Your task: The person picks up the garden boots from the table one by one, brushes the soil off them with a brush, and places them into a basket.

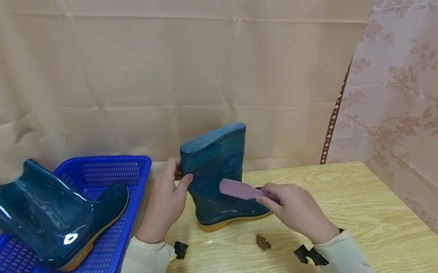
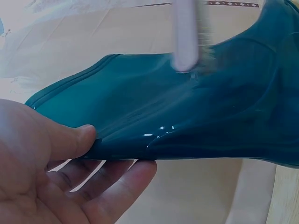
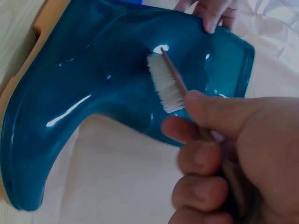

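Observation:
A dark teal rubber boot point(image 1: 215, 180) with a tan sole stands upright on the table, its toe to the right. My left hand point(image 1: 168, 198) pinches the back of its shaft, thumb point(image 2: 70, 140) on the near face and fingers behind. In my right hand point(image 1: 296, 210) is a pinkish scrubbing brush point(image 1: 238, 189), gripped by its handle. The brush's white bristles point(image 3: 166, 84) face the boot's shaft in the right wrist view; whether they touch it I cannot tell. In the left wrist view the brush is blurred.
A blue plastic basket point(image 1: 143, 168) stands at the left with a second teal boot point(image 1: 53, 212) lying in it. A small brown clump point(image 1: 263, 242) lies on the wooden table point(image 1: 223, 266) before the upright boot. A beige curtain point(image 1: 189, 64) hangs behind.

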Motion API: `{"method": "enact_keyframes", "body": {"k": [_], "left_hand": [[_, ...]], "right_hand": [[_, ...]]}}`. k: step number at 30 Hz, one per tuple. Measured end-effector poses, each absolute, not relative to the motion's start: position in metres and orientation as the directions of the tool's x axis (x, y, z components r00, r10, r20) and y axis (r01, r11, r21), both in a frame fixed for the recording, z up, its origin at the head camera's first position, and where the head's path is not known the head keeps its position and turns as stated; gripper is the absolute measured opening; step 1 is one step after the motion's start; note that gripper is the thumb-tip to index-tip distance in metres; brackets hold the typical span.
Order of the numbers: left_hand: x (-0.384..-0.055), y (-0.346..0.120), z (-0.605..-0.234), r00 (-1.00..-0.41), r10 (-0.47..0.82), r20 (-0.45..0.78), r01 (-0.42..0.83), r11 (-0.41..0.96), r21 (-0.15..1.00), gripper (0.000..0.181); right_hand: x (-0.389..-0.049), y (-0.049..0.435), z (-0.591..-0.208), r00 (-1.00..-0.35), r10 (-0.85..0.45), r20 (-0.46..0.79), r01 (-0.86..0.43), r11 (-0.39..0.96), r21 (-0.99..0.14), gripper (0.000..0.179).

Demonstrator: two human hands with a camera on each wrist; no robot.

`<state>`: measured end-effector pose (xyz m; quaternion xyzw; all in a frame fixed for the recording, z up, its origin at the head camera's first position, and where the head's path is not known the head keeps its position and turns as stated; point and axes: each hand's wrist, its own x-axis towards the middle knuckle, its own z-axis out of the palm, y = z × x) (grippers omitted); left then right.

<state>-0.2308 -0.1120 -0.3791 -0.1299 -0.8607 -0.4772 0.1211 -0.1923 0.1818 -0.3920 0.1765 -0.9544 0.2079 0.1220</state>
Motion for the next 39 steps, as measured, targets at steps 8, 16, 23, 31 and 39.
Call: {"method": "enact_keyframes", "body": {"k": [8, 16, 23, 31, 39], "left_hand": [[-0.231, -0.106, -0.377, -0.942, 0.119, 0.314, 0.327, 0.532, 0.781, 0.029], [-0.23, -0.105, -0.371, -0.959, 0.107, 0.263, 0.28, 0.511, 0.813, 0.034], [-0.227, -0.106, -0.369, -0.928, 0.179, 0.326, 0.37, 0.528, 0.764, 0.026], [-0.226, -0.104, -0.37, -0.929, 0.2, 0.31, 0.369, 0.53, 0.764, 0.027], [-0.229, -0.112, -0.375, -0.946, 0.177, 0.271, 0.324, 0.517, 0.793, 0.031]], "right_hand": [[-0.188, 0.192, -0.388, -0.979, -0.103, 0.175, -0.164, 0.909, -0.383, 0.017], [-0.189, 0.19, -0.387, -0.945, -0.172, 0.279, -0.284, 0.856, -0.433, 0.02], [-0.193, 0.183, -0.391, -0.878, -0.293, 0.378, -0.443, 0.797, -0.411, 0.009], [-0.192, 0.186, -0.395, -0.892, -0.253, 0.375, -0.41, 0.802, -0.434, 0.009], [-0.198, 0.194, -0.394, -0.955, -0.188, 0.229, -0.278, 0.837, -0.471, 0.014]]}}
